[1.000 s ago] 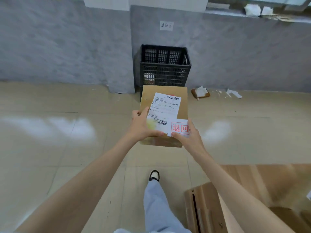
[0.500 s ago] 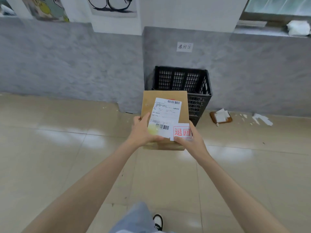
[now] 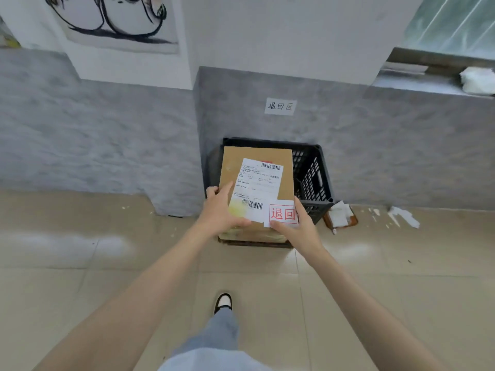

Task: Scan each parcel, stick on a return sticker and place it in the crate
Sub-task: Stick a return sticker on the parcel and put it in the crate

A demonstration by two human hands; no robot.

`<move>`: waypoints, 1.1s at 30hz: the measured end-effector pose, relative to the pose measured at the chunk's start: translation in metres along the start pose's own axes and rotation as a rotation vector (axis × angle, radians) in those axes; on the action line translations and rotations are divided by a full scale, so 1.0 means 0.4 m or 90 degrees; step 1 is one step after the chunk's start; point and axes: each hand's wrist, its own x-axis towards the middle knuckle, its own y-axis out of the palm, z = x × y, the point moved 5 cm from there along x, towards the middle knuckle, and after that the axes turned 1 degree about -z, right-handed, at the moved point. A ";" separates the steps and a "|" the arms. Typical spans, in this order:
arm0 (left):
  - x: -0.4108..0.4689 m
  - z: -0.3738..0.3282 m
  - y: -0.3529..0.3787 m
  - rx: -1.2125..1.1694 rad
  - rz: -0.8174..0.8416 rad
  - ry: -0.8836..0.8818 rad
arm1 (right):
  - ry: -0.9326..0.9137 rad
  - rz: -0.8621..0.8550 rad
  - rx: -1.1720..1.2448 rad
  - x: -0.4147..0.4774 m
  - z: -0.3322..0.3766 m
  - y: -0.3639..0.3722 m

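Crate (image 3: 310,178) on beige tiled floor (image 3: 80,277) against grey wall (image 3: 107,135), paper scraps (image 3: 404,216) beside

Pretty bright, soft daylight, looks like it's coming off the window (image 3: 452,22) top right. Washed-out glare patches on the floor tiles (image 3: 107,243), barely any hard shadows. Fisheye bends the wall (image 3: 107,135) near the edges, and everything's slightly soft.

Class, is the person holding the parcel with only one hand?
No, the left hand and the right hand both grip the parcel at its near edge.
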 end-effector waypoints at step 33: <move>1.038 0.285 0.240 0.069 -0.089 -0.128 | 0.185 0.033 -0.056 1.056 -0.440 0.142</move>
